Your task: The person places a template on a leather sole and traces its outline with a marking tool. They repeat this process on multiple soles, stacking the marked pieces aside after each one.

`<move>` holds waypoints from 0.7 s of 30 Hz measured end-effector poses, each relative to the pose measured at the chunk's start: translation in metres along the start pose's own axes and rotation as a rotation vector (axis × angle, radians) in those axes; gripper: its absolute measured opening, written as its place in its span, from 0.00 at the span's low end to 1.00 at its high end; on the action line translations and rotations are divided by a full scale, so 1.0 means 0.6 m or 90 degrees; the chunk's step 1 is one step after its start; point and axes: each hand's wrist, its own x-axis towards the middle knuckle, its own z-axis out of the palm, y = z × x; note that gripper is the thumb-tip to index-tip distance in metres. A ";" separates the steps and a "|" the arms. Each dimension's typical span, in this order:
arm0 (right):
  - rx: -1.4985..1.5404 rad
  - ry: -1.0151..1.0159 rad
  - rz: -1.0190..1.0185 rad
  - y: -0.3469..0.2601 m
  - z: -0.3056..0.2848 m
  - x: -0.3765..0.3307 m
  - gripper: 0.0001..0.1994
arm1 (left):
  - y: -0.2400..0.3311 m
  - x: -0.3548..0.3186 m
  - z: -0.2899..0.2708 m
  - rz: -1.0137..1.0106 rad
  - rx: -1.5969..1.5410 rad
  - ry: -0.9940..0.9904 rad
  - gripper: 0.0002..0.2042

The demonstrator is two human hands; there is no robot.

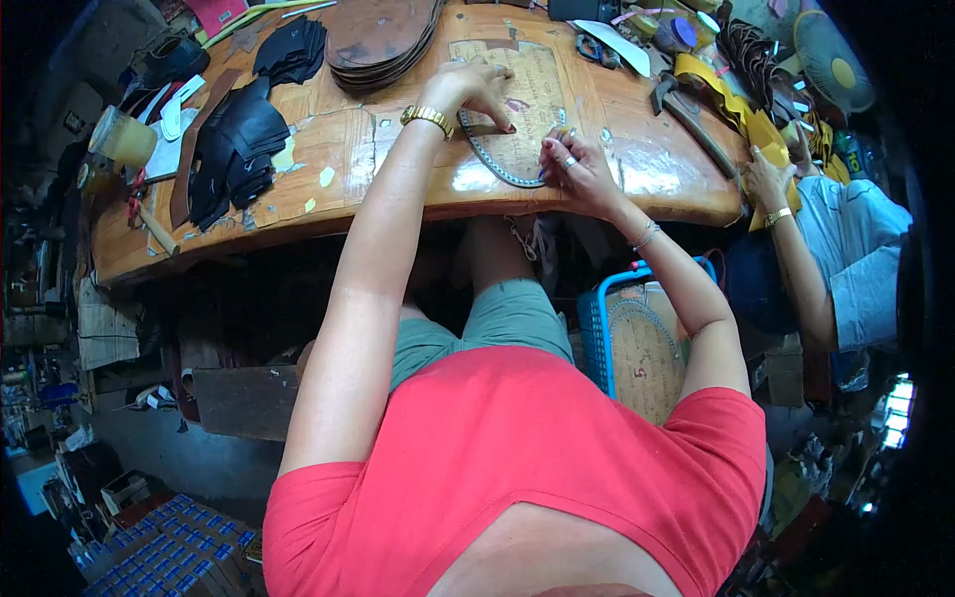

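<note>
A tan board with a rounded near end (532, 85) lies on the wooden table before me. A narrow, dotted grey-green strip (487, 164) curves in a U along its near edge. My left hand (471, 88), with a gold watch at the wrist, rests on the board, thumb and fingers apart. At the strip's right side, my right hand (582, 167) is closed in a pinch near the table's front edge. Whatever sits between its fingertips is too small to make out.
Round brown leather pieces (383, 45) are stacked behind my left hand. Black leather pieces (239, 149) lie left. A hammer (691, 129) lies right, near another person's hand (768, 184) on yellow material. A blue basket (595, 338) below holds another board.
</note>
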 end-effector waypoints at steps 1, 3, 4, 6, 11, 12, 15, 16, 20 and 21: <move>-0.103 -0.007 -0.076 -0.001 0.006 -0.001 0.13 | 0.001 -0.001 -0.001 0.000 -0.003 -0.004 0.52; -0.195 -0.014 -0.149 -0.001 0.009 0.000 0.13 | 0.001 -0.002 -0.004 -0.002 -0.009 -0.011 0.52; -0.183 -0.016 -0.146 0.001 0.009 0.003 0.13 | -0.007 0.004 0.003 0.005 -0.022 -0.006 0.51; -0.160 -0.017 -0.141 0.002 0.009 0.009 0.13 | -0.025 0.016 0.012 0.020 -0.046 0.002 0.50; -0.179 -0.032 -0.126 -0.004 0.013 0.003 0.13 | -0.022 0.016 0.007 0.031 -0.043 0.005 0.48; -0.197 -0.042 -0.151 -0.009 0.016 0.004 0.12 | -0.022 0.015 0.007 0.028 -0.048 0.003 0.47; -0.154 -0.035 -0.144 -0.011 0.020 0.010 0.12 | -0.028 0.018 0.011 0.033 -0.036 0.014 0.45; -0.107 -0.025 -0.112 -0.009 0.020 0.011 0.11 | -0.031 0.020 0.015 0.040 -0.040 0.024 0.45; -0.221 -0.046 -0.178 0.001 0.023 0.008 0.11 | -0.034 0.024 0.022 0.047 -0.051 0.038 0.43; -0.262 -0.058 -0.216 -0.010 0.027 0.007 0.11 | -0.033 0.023 0.019 0.044 -0.052 0.037 0.43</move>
